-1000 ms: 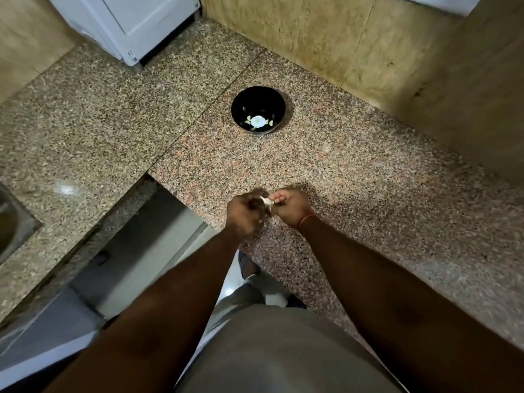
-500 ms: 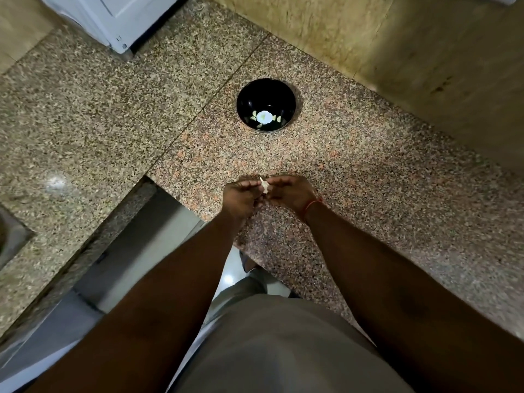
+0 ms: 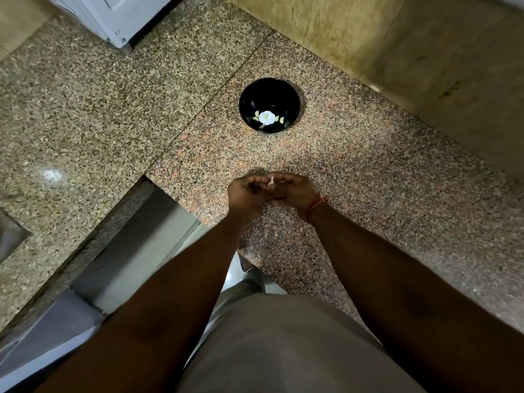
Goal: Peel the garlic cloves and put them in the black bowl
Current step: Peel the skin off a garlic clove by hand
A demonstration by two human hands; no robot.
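A black bowl [image 3: 269,92] with a white flower design inside stands on the granite counter [image 3: 368,171], beyond my hands. A pale clove or two seems to lie at its bottom by the flower. Both hands meet just above the counter near its front edge. A small pale garlic clove [image 3: 271,182] shows between the fingertips. My left hand [image 3: 249,191] and my right hand [image 3: 295,191] both pinch it with curled fingers. Most of the clove is hidden by the fingers.
A white appliance [image 3: 119,15] stands at the back left corner. A beige tiled wall [image 3: 425,52] runs along the back right. The counter is L-shaped, with an open gap [image 3: 136,251] down to the floor at the left front. A sink edge [image 3: 8,236] shows at far left.
The view has shifted slightly. My hands stay together on the clove, and its pale tip now sticks up between the fingertips.
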